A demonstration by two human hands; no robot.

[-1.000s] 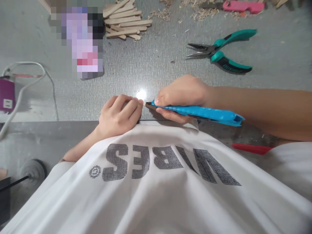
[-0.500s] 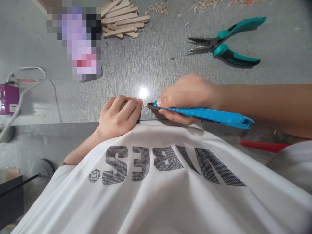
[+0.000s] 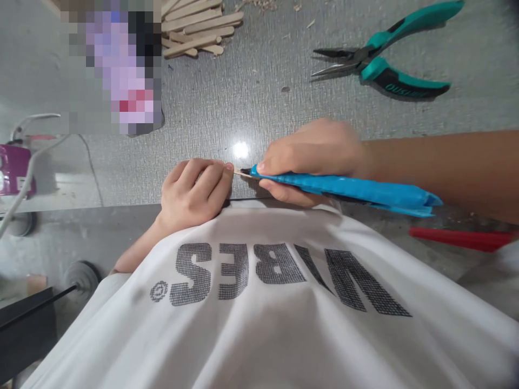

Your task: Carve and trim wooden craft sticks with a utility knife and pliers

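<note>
Right at the dark tip of the blue tool [image 3: 344, 187] you've got a thin wooden stick [image 3: 238, 171], other end pinched in the left hand [image 3: 194, 189]. The right hand [image 3: 314, 151] has the tool clamped between thumb and fingers. Farther back on the counter [image 3: 194, 108] from the tool, teal-handled pliers [image 3: 367, 56] lie splayed, plus a pile of craft sticks [image 3: 198, 29] back and left of it.

Gap between sticks [image 3: 213, 23] and pliers [image 3: 365, 57], right hand [image 3: 310, 154] blocking nearer side
</note>
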